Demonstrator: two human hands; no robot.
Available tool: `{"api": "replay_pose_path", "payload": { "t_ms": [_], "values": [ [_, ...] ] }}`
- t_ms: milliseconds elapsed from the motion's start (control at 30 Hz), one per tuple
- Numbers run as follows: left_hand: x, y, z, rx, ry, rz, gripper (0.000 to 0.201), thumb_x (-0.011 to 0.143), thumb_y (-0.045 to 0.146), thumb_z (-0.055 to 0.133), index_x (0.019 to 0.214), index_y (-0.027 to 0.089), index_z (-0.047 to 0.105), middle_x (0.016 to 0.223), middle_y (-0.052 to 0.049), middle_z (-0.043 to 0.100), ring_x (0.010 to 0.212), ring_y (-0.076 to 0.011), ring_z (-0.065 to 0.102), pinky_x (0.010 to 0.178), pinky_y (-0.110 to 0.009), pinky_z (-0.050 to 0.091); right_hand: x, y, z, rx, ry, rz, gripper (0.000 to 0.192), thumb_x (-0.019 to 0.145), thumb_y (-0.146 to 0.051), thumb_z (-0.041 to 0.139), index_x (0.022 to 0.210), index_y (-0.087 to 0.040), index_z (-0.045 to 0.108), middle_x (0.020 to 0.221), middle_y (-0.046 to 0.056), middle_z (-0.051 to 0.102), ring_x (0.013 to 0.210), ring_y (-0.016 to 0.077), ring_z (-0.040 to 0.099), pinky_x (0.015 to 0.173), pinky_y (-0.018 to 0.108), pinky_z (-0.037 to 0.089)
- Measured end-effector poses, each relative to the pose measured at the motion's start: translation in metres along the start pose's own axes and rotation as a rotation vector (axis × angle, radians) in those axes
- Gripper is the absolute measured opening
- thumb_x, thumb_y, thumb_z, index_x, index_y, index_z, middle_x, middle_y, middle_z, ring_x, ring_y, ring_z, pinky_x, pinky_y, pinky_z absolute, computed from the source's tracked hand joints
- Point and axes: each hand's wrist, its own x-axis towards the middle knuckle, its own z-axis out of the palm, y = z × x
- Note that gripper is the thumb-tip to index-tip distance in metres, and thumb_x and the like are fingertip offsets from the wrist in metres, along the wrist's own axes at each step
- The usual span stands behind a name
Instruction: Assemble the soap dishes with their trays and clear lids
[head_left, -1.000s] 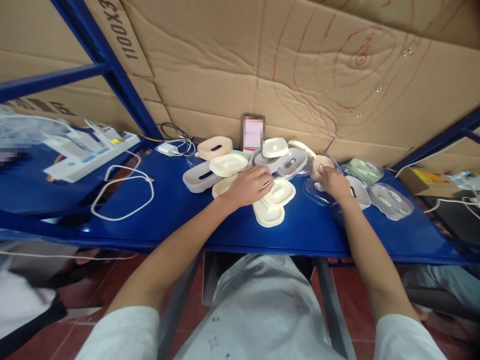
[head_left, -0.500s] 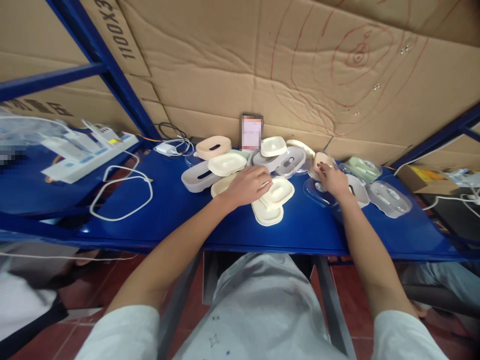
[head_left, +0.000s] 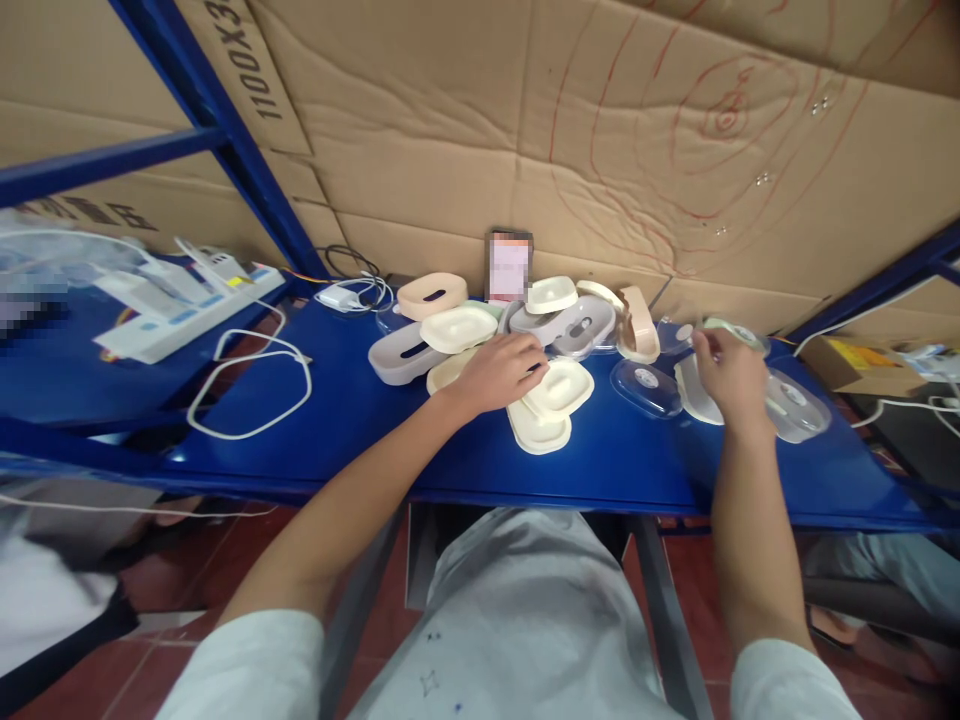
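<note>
My left hand point(head_left: 499, 371) rests palm down on a pile of cream oval soap-dish trays point(head_left: 556, 387) on the blue table point(head_left: 375, 430). My right hand point(head_left: 729, 372) is farther right, fingers closed around the edge of a pale green oval dish point(head_left: 731, 330). A beige dish point(head_left: 640, 324) leans on its edge against the pile, free of my hands. A clear plastic lid point(head_left: 646, 385) lies flat between my hands. Another clear lid point(head_left: 796, 404) lies right of my right hand.
More dishes, grey point(head_left: 405, 356), peach point(head_left: 431, 295) and cream point(head_left: 457, 327), sit behind my left hand. A phone point(head_left: 508, 265) stands against the cardboard wall. A power strip point(head_left: 187, 305) and white cable loop point(head_left: 247, 385) lie at left. A charger point(head_left: 339, 296) sits at the back.
My right hand let go of the beige dish, which now leans on the pile, and moved right to the pale green dish. My left hand stayed on the cream trays.
</note>
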Motion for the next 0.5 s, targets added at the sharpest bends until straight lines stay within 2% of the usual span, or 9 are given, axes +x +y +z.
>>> {"api": "replay_pose_path", "payload": {
  "t_ms": [67,133,200,300,400,500],
  "values": [
    [0.000,0.000,0.001,-0.004,0.003,0.001,0.028,0.110,0.027,0.051,0.101,0.019,0.076,0.109,-0.008,0.074,0.100,-0.0225,0.070,0.091,-0.038,0.051,-0.023,0.018,-0.001,-0.021,-0.008,0.106,0.055,0.107,-0.054,0.041,0.134,-0.016,0.069,0.120,0.023,0.077,0.114,0.0379,0.071,0.096,0.048,0.050],
    [0.000,0.000,0.003,-0.009,0.004,0.008,0.027,0.109,0.027,0.052,0.102,0.019,0.077,0.109,-0.008,0.074,0.101,-0.0228,0.070,0.090,-0.038,0.051,-0.047,0.033,0.004,-0.030,-0.040,0.136,0.054,0.101,-0.054,0.052,0.132,-0.015,0.071,0.120,0.023,0.077,0.114,0.0399,0.071,0.100,0.053,0.049],
    [0.000,0.001,0.005,-0.014,-0.004,0.023,0.026,0.108,0.026,0.053,0.101,0.018,0.077,0.109,-0.009,0.074,0.100,-0.0229,0.070,0.089,-0.038,0.051,-0.064,0.045,0.009,-0.015,-0.058,0.128,0.051,0.098,-0.054,0.055,0.129,-0.017,0.073,0.122,0.022,0.077,0.114,0.0395,0.071,0.101,0.053,0.048],
    [-0.001,0.000,0.009,-0.020,-0.021,0.043,0.026,0.107,0.025,0.054,0.100,0.018,0.077,0.106,-0.009,0.074,0.095,-0.0228,0.070,0.088,-0.038,0.051,-0.075,0.054,0.010,0.025,-0.016,0.121,0.048,0.102,-0.052,0.046,0.120,-0.017,0.075,0.117,0.022,0.078,0.107,0.0379,0.072,0.094,0.048,0.050],
    [-0.001,-0.002,0.011,-0.022,-0.025,0.043,0.027,0.107,0.026,0.053,0.100,0.018,0.077,0.106,-0.009,0.074,0.095,-0.0225,0.070,0.088,-0.037,0.052,-0.073,0.052,0.005,0.065,0.094,0.140,0.058,0.108,-0.051,0.030,0.115,-0.013,0.074,0.102,0.025,0.078,0.096,0.0381,0.072,0.082,0.046,0.050],
    [-0.001,-0.004,0.010,-0.020,-0.017,0.031,0.029,0.108,0.027,0.051,0.101,0.018,0.077,0.107,-0.008,0.074,0.097,-0.0221,0.070,0.089,-0.037,0.052,-0.065,0.037,0.005,0.112,0.204,0.095,0.064,0.111,-0.049,0.021,0.126,-0.011,0.070,0.111,0.026,0.077,0.106,0.0374,0.071,0.090,0.047,0.050]
  ]
}}
